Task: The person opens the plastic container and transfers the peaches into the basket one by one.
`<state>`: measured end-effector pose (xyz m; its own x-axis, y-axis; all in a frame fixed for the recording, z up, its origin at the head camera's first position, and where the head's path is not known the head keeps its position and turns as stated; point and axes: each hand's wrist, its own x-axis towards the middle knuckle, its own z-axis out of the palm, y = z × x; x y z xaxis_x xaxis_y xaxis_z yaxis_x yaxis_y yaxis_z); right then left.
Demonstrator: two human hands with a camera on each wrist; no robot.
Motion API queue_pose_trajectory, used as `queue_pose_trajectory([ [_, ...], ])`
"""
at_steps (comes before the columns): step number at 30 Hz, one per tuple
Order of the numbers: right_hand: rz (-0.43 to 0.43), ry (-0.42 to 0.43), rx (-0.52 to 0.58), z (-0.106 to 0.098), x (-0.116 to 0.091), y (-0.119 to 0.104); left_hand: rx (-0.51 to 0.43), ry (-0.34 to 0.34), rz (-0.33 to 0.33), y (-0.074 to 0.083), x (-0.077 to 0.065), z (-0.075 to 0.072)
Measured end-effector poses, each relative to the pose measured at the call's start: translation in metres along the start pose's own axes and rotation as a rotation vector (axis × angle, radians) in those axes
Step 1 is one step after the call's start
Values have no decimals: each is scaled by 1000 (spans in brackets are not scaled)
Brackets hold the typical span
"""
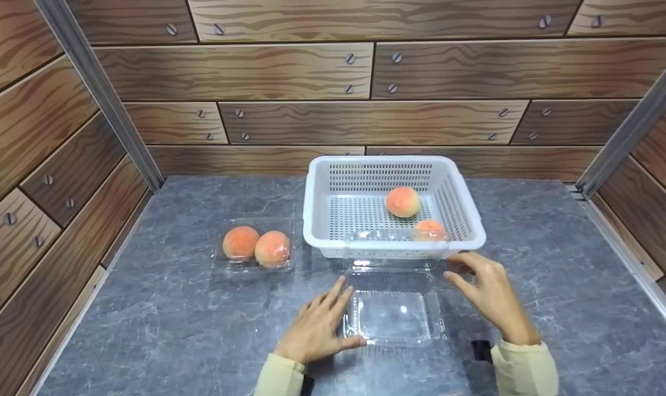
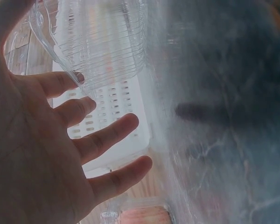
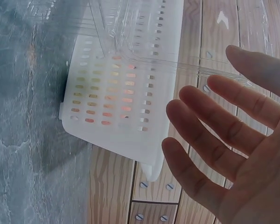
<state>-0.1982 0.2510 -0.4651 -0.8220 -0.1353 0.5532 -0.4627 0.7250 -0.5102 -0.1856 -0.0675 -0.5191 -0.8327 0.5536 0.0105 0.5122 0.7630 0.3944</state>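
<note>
A clear plastic clamshell box [image 1: 394, 316] lies with its lid raised on the table, nothing inside its base. The lid [image 1: 396, 242] leans back over the front rim of a white basket [image 1: 338, 242]. My left hand [image 1: 317, 324] is at the box's left side, fingers spread, fingertips right at its edge. In the left wrist view two fingertips meet the clear plastic rim [image 2: 60, 56]. Beside the lid's right corner, my right hand [image 1: 490, 289] has its fingers loosely bent and apart. One peach [image 1: 403, 202] sits in the basket, and another peach [image 1: 430, 230] shows through the lid.
To the left, a second clear clamshell [image 1: 217, 267] holds two peaches [image 1: 241, 243] side by side. The basket stands toward the back of the grey marbled table [image 1: 173, 330]. Wood-patterned panels [image 1: 289, 124] surround the table at the back and sides.
</note>
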Motion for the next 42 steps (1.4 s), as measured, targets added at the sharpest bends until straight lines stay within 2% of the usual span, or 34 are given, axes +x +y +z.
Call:
queue_pose_trajectory([
  [6,39,-31,-11,-1,-5,1,-16,0,-2,0,0,1],
  [14,132,-168,14,4,-11,3,-14,5,-10,0,0,1],
  [20,138,-217,18,9,-11,6,-18,9,-6,0,-1,1],
  [30,168,-302,-41,19,-16,7,-15,11,-4,0,-1,1],
  [35,139,-316,-54,25,-19,6,-5,14,1,0,0,1],
  [42,156,-295,-83,28,-21,5,-4,20,4,-1,1,1],
])
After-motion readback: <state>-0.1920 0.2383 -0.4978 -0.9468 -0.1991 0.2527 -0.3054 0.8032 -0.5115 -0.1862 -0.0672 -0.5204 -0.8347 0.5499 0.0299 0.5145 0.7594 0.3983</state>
